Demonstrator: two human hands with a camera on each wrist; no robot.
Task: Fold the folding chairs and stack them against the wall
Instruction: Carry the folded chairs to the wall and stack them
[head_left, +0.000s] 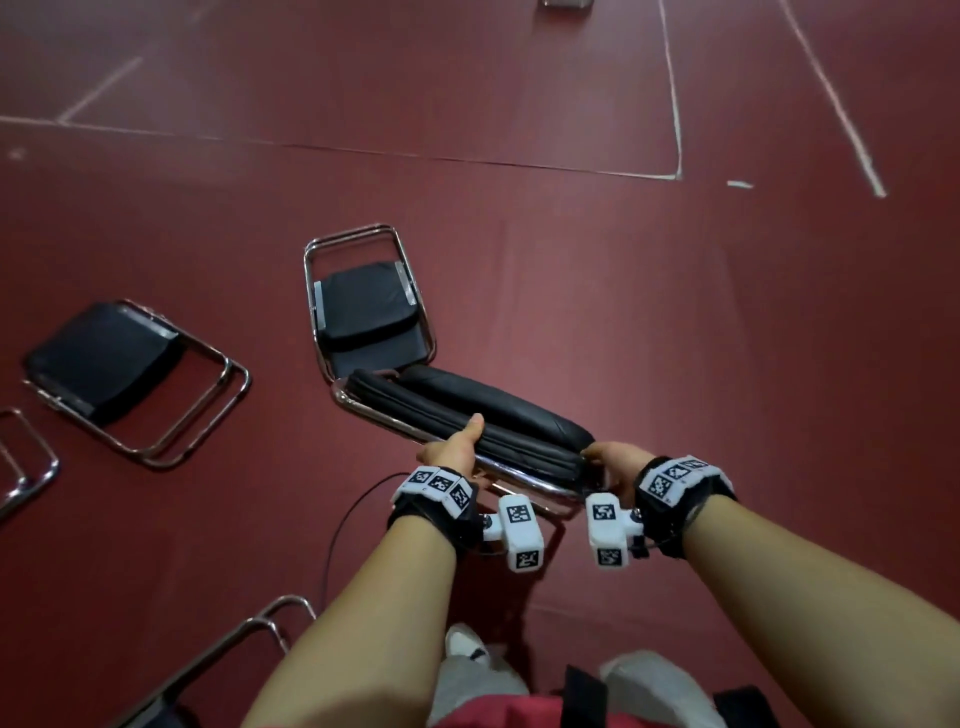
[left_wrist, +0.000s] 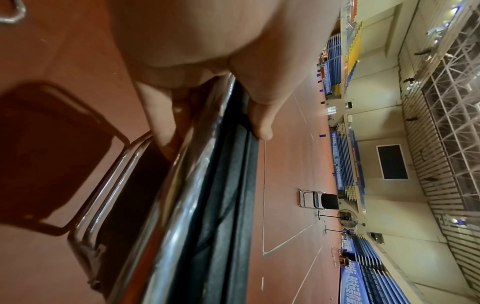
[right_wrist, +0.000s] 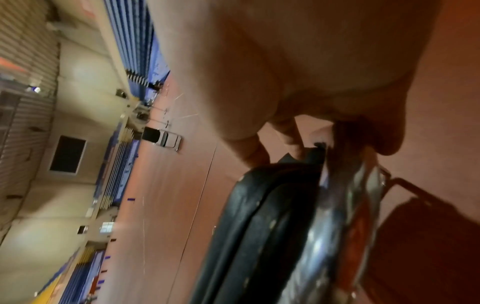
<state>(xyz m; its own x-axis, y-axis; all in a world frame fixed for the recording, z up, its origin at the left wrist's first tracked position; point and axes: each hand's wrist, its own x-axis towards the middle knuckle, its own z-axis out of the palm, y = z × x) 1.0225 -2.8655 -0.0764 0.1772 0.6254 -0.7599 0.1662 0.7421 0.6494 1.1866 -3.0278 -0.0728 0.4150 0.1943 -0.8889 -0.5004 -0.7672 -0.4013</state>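
I hold a folded chair (head_left: 498, 415) with black pads and a chrome frame level above the red floor, its top rail towards me. My left hand (head_left: 451, 451) grips the rail near the middle with the thumb up on the pad. My right hand (head_left: 615, 460) grips the right end. In the left wrist view my left hand (left_wrist: 207, 82) wraps the chrome tube of the chair (left_wrist: 207, 205). The right wrist view is blurred: my right hand (right_wrist: 298, 92) holds the end of the chair (right_wrist: 272, 226). Two more folded chairs (head_left: 369, 306) (head_left: 119, 364) lie flat on the floor.
Parts of other chair frames show at the left edge (head_left: 26, 462) and bottom left (head_left: 244, 644). A thin black cable (head_left: 337, 525) lies on the floor by my feet. An unfolded chair (left_wrist: 319, 198) stands far off near the hall's wall and stands.
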